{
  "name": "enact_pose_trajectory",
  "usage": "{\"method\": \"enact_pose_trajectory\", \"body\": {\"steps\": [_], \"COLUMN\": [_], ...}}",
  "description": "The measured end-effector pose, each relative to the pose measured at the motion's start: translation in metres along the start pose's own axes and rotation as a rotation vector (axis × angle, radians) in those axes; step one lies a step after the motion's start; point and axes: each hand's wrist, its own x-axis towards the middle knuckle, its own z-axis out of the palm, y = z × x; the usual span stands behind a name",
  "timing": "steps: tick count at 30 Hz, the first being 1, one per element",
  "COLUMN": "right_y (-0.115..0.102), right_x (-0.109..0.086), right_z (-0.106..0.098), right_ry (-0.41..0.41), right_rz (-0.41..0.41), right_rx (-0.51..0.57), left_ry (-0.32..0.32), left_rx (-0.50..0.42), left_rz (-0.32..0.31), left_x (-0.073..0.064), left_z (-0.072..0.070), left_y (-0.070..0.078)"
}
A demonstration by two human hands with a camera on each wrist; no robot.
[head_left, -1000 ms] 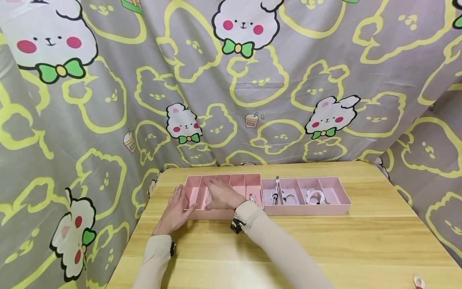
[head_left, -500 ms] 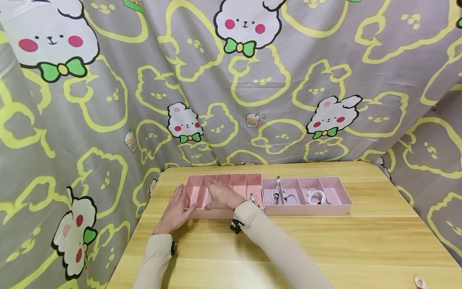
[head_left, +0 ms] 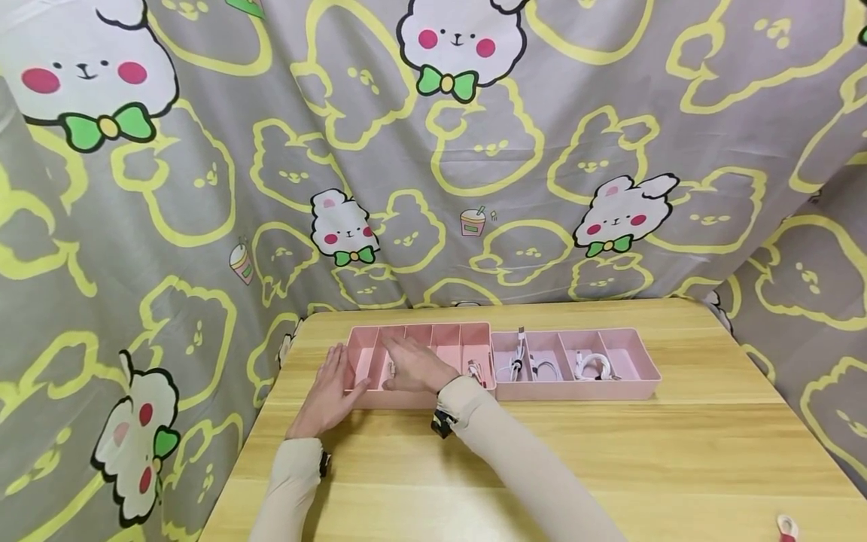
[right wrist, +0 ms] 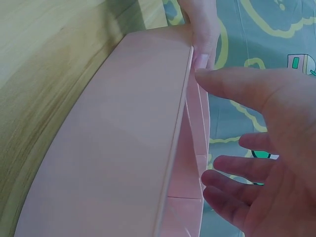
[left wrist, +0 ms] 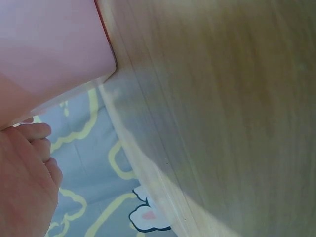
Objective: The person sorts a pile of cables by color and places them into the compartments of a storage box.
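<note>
A pink divided storage box (head_left: 406, 399) stands toward the back left of the table. At its left end my left hand (head_left: 325, 395) holds the end wall, thumb over the front corner and fingers along the outside. That thumb's tip (right wrist: 201, 61) shows inside the rim in the right wrist view. Over the middle compartments hovers my right hand (head_left: 418, 366), back upward; its fingers (right wrist: 237, 168) are loosely spread, with nothing seen between them. Beside the right thumb a bit of white cable (head_left: 391, 369) shows in the second compartment. Another white cable (head_left: 475, 369) lies in the right-end compartment.
A paler pink box (head_left: 576, 391) abuts on the right, holding a white cable with a black tie (head_left: 517, 367), a smaller coil (head_left: 546, 369) and a thicker white coil (head_left: 594, 366). A small white-and-red item (head_left: 786, 527) lies near the front right. Patterned curtain (head_left: 474, 165) hangs behind.
Both hands stay nearly still while the head view shifts slightly. The bit of white cable beside my right thumb shows a little differently, closer to the hand.
</note>
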Motion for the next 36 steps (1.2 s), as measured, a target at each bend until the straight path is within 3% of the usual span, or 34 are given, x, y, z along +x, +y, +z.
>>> {"method": "enact_pose_trajectory", "body": {"steps": [14, 36], "right_y": [0.003, 0.016], "right_x": [-0.005, -0.022], "right_z": [-0.004, -0.021], "right_ry": [0.032, 0.057], "right_rz": [0.009, 0.008], "right_rx": [0.031, 0.064], "left_ry": [0.025, 0.012], "left_rx": [0.008, 0.0], "left_rz": [0.02, -0.004], "left_x": [-0.001, 0.0], "left_z": [-0.001, -0.001], "left_y": [0.001, 0.002]}}
